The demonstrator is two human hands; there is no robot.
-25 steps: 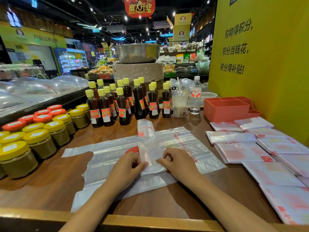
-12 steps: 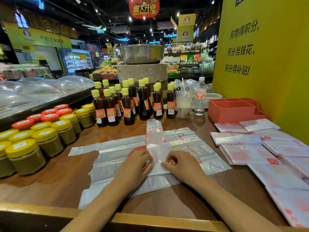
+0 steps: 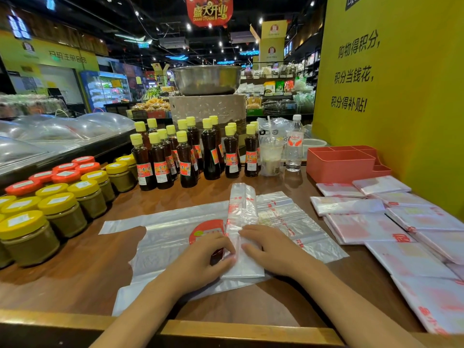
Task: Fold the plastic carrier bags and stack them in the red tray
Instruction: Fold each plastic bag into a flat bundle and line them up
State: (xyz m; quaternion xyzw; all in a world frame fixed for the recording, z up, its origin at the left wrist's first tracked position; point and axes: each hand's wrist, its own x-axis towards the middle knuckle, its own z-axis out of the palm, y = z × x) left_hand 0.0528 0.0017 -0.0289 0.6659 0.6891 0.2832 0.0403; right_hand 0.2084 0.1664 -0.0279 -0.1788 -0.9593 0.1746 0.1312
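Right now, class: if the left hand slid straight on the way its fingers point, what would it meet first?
The left hand points up and to the right, so it would probably first meet the folded strip of the bag, then the right hand. Depth is hard to judge.

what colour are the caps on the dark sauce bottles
Yellow: every cap on the dark bottles is yellow, seen in the head view.
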